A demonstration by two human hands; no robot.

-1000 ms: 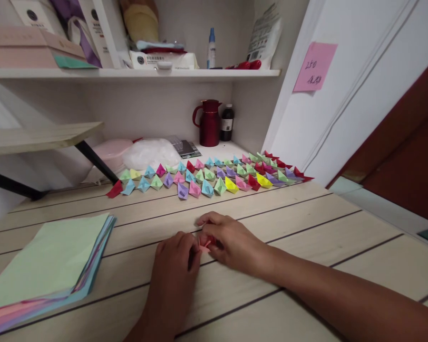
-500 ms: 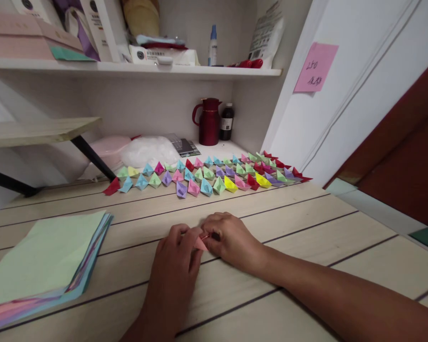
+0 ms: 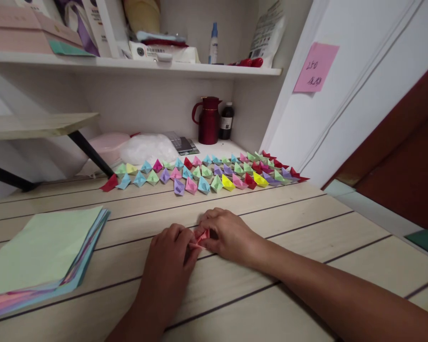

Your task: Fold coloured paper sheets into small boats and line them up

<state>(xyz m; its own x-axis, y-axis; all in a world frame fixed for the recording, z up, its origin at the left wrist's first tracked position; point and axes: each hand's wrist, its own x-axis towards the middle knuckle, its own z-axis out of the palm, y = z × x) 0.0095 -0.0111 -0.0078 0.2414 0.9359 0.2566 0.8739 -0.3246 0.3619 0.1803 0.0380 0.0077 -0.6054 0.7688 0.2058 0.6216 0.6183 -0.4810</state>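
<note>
A small folded piece of pink-red paper (image 3: 201, 237) is held between both hands, low over the wooden tabletop. My left hand (image 3: 171, 256) pinches its left side with thumb and fingers. Gripping the right side, my right hand (image 3: 228, 237) has its thumb below and its fingers curled over the top. The hands hide much of the paper, so its full shape cannot be made out. Beyond the hands stand rows of small folded paper boats (image 3: 204, 185) in red, pink, blue, green, yellow and purple.
A stack of coloured paper sheets (image 3: 50, 251) lies at the left, pale green on top. Behind the boats are a clear plastic bag (image 3: 148, 148), a dark red jug (image 3: 209, 121) and a dark bottle (image 3: 227, 121). A raised wooden shelf (image 3: 39, 126) with black legs stands at the left.
Both hands have shifted slightly left along with the whole view. The pink-red paper now shows more of its inside between the fingers, looking more spread apart.
</note>
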